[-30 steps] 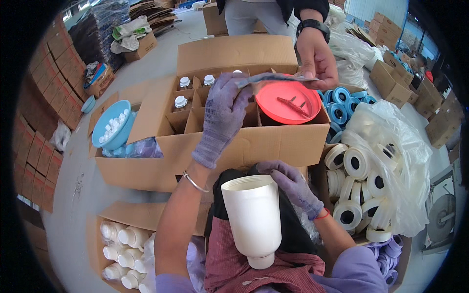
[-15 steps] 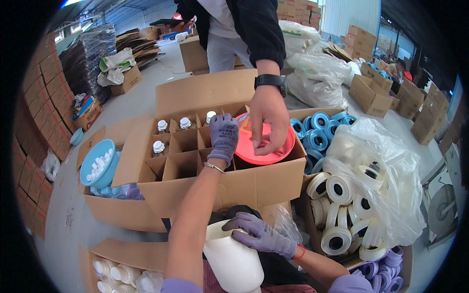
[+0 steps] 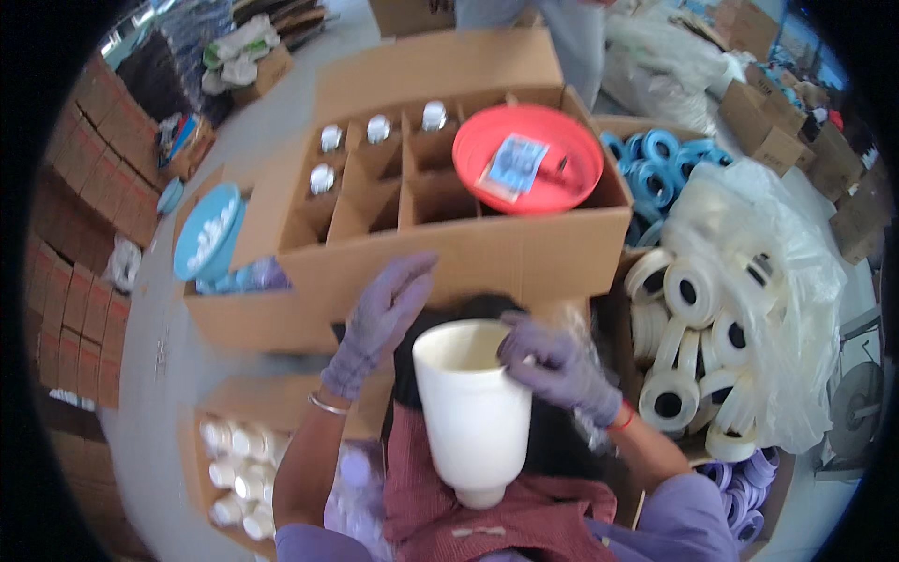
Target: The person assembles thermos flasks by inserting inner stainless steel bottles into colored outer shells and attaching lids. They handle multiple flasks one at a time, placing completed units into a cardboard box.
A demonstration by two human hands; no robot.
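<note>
Step in hand: judged as readying one white bottle (image 3: 473, 412) for packing; it is held inverted over the lap, wide open end up, narrow neck down, below the near wall of the divided carton (image 3: 524, 258).
Right hand (image 3: 554, 363): purple-gloved, fingers curled over the bottle's right rim and clamped on it; some thin clear film appears to hang beside the wrist, too blurred to be sure.
Left hand (image 3: 382, 318): purple-gloved, fingers spread apart and empty, raised between the bottle and the carton's near wall; palm turned toward the bottle, not touching it; a thin bangle sits at the wrist.
Arm pose: both forearms rise from the lower edge, elbows bent, converging on the bottle.
Carton cells: capped bottles (image 3: 377, 128) stand in the far-left cells; the near cells are open.
Red dish (image 3: 527, 157): rests on the carton's far-right corner, a small packet lying in it.
Next move, as a judgement: calls for the left hand to close on the bottle's body so it can be steadied or turned.
Right of carton: white tape rolls (image 3: 698, 328) in clear bags.
</note>
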